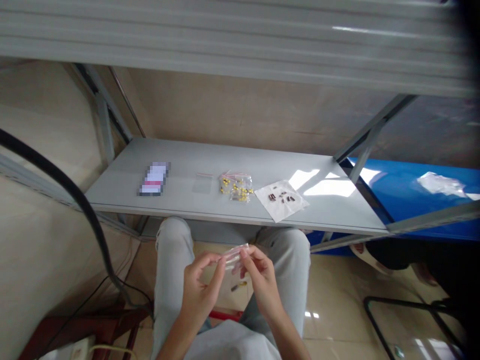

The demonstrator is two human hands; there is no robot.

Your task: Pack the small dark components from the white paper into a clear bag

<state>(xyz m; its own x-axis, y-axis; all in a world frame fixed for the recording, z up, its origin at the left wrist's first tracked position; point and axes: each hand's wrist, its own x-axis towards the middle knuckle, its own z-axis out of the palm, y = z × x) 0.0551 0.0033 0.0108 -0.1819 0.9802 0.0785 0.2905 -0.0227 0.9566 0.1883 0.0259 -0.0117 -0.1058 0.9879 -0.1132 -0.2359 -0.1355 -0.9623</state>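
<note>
Plastic bag (235, 253) pinched at its top by left hand (200, 287) and right hand (260, 280) fingers, palms facing inward

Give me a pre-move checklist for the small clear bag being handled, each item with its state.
1. Both hands on the small clear bag: ok, left hand and right hand pinch its top edge.
2. Small part inside the bag: ok, low in it.
3. Bag mouth sealed: cannot tell.
4. Bag with yellow parts on the shelf: ok.
5. Dark parts on white sheet: ok, none off it.
</note>
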